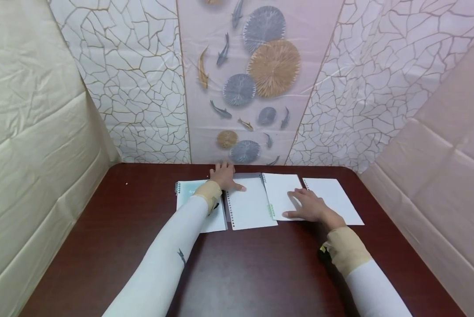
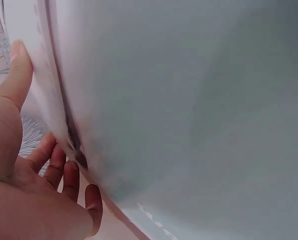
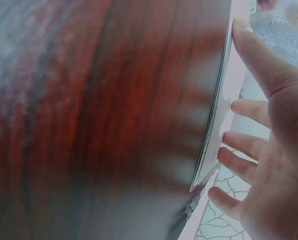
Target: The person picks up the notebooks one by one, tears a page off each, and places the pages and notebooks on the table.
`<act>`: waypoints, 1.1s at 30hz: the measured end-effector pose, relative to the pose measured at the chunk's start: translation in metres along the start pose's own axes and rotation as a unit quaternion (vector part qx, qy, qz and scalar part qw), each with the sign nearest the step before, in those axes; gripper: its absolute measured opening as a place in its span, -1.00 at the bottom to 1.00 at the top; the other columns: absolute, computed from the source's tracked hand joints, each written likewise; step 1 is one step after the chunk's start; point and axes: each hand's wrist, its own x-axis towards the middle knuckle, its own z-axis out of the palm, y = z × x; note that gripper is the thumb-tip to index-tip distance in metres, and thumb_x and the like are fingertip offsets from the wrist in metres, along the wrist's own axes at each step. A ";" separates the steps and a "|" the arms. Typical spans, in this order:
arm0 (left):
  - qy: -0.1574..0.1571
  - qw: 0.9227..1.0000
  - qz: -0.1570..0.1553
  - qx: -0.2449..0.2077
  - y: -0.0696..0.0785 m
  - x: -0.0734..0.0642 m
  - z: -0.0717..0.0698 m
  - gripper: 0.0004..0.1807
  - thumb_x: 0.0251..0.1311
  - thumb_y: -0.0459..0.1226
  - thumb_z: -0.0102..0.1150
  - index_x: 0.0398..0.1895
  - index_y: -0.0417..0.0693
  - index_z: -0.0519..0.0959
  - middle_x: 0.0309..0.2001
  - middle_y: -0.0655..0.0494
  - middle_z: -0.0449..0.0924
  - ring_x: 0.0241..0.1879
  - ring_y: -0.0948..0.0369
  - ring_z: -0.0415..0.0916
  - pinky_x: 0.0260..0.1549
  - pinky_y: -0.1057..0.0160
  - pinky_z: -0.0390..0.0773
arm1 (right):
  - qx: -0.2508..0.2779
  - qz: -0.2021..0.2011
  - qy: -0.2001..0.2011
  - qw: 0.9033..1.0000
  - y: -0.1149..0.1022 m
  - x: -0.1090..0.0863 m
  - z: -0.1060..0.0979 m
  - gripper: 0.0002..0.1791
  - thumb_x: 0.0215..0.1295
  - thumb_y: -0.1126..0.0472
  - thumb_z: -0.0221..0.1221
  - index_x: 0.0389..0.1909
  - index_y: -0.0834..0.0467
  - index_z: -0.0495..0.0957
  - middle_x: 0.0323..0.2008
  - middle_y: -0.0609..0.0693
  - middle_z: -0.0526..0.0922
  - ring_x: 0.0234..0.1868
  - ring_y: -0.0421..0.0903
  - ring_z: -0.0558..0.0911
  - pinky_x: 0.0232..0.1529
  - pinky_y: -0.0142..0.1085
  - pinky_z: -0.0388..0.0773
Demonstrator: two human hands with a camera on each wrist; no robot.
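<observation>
Four white-paged items stand in a row at the table's far side. My left hand [image 1: 222, 176] rests over the upper left corner of the second one, a white sheet [image 1: 252, 207] with holes down its left edge and a grey strip behind its top. Its thumb reaches onto the paper. In the left wrist view, its fingers [image 2: 71, 175] touch a page edge. My right hand [image 1: 310, 207] lies spread over the lower right of the third page [image 1: 282, 189], thumb near the bottom edge. In the right wrist view its fingertips [image 3: 226, 140] meet the white paper.
Left of the row lies a spiral notebook [image 1: 184, 189] with a teal cover, partly under my left forearm. A fourth holed page [image 1: 333, 200] is at the right. Green marks [image 1: 271, 210] edge the third page. The dark red table [image 1: 252, 273] meets a patterned cloth wall [image 1: 240, 123].
</observation>
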 end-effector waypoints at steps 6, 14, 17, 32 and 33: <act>0.000 1.000 0.008 0.025 0.005 0.000 -0.005 0.44 -0.05 0.39 0.53 0.69 -0.22 0.03 0.61 -0.23 0.08 0.58 -0.18 -0.01 0.40 -0.19 0.21 | -0.006 -0.001 -0.001 1.000 -0.002 -0.001 -0.001 0.07 0.31 -0.38 0.32 0.59 0.25 0.29 0.56 0.39 0.24 0.54 0.45 0.20 0.29 0.53 0.28; 0.022 0.999 0.034 0.022 0.005 -0.011 -0.022 0.12 0.10 0.27 0.53 0.55 -0.20 0.31 0.50 -0.27 0.21 0.45 -0.16 0.26 0.32 -0.09 0.47 | -0.004 0.004 -0.008 1.000 -0.001 0.003 0.000 0.06 0.31 -0.36 0.34 0.59 0.26 0.29 0.55 0.41 0.24 0.54 0.45 0.20 0.35 0.50 0.25; 0.009 0.998 0.057 -0.037 0.006 -0.020 -0.042 -0.21 0.32 0.06 0.45 0.43 -0.18 0.40 0.38 -0.23 0.38 0.27 -0.07 0.46 0.19 -0.03 0.57 | -0.005 0.001 -0.008 1.000 0.000 0.004 0.000 0.06 0.31 -0.35 0.35 0.57 0.28 0.31 0.54 0.43 0.25 0.54 0.46 0.21 0.38 0.46 0.24; -0.106 0.946 0.038 -0.304 0.042 -0.059 -0.091 -0.24 0.42 -0.37 0.15 0.62 -0.14 0.09 -0.35 -0.09 0.63 -0.32 -0.01 0.72 -0.43 0.27 0.68 | -0.012 -0.027 0.042 0.999 -0.013 -0.003 -0.007 -0.12 0.24 -0.20 0.48 0.41 0.28 0.52 0.49 0.49 0.29 0.52 0.47 0.24 0.45 0.35 0.24; -0.104 0.944 0.040 -0.311 0.044 -0.061 -0.092 -0.21 0.42 -0.38 0.14 0.64 -0.13 0.06 -0.33 -0.11 0.63 -0.30 -0.03 0.72 -0.44 0.27 0.69 | -0.031 -0.032 0.059 0.997 -0.019 -0.004 -0.009 -0.15 0.24 -0.19 0.48 0.38 0.28 0.54 0.47 0.48 0.32 0.50 0.48 0.26 0.43 0.36 0.27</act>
